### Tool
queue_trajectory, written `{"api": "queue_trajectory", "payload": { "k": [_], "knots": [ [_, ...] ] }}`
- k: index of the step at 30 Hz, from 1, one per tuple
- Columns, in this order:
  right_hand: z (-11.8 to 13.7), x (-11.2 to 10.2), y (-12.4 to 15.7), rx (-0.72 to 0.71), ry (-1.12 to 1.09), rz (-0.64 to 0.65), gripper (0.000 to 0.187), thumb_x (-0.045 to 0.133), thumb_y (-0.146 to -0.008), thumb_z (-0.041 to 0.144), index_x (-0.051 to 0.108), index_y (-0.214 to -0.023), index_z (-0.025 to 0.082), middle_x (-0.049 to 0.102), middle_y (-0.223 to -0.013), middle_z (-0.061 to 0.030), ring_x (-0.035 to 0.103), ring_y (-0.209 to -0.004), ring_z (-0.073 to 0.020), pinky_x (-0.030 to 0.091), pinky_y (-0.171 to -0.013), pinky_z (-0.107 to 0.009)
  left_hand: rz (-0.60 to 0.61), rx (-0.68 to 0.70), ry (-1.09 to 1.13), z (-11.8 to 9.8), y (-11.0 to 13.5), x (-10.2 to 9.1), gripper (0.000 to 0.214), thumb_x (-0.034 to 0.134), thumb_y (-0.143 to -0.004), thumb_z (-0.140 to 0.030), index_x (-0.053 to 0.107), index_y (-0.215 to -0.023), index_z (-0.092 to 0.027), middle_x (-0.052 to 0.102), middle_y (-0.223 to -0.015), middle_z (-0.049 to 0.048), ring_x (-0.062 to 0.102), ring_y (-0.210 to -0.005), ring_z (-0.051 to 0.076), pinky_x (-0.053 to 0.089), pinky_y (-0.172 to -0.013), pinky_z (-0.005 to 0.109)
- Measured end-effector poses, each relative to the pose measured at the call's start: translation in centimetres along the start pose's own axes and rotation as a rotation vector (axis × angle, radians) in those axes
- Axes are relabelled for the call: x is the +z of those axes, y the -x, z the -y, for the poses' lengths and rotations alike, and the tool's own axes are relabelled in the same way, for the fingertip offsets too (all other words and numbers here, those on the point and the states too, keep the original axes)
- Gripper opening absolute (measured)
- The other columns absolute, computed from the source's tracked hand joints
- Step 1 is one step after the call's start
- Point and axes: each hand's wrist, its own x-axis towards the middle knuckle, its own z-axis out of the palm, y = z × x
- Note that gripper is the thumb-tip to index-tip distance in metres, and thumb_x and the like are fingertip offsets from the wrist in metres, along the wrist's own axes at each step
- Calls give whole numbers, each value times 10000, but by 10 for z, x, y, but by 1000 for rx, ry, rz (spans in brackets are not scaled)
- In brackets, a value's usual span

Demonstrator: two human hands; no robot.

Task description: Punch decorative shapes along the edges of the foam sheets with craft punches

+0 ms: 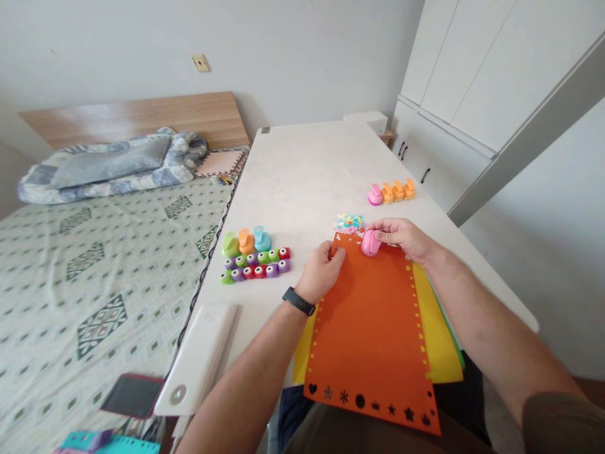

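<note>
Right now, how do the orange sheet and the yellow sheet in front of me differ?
The orange sheet lies on top, mostly in view; the yellow sheet lies beneath it, showing only at the sides. The orange sheet has shapes punched along its edges, while the visible parts of the yellow sheet show none I can make out. Both stretch toward you.

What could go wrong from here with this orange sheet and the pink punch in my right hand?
The loose paper bits lie just beyond the sheet's top edge, close to your right hand, so a brush could scatter them. The orange sheet hangs past the table's near edge, so your body might bend or shift it. The pink punch sits at the top edge near existing cutouts, so another hole might overlap one.
</note>
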Motion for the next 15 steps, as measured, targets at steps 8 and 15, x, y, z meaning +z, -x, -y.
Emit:
{"api": "queue_trajectory", "payload": {
  "k": [8,15],
  "knots": [
    [-1,1,-1,-4,4,-2,351,872,-721,430,767,-959,195,785,-942,-63,711,-865,-224,513,-856,-356,-12,-49,27,0,0,0,286,643,-856,-419,517,-732,-194,469,-626,-38,419,-601,112,311,-538,231],
    [-1,2,-4,66,-42,-83,302,881,-695,427,777,-839,183,773,-810,-66,690,-717,-208,523,-747,-346,31,-10,-12,7,-1,2,291,599,-890,-446,531,-776,-188,485,-670,-35,407,-602,103,278,-530,228]
  ]
}}
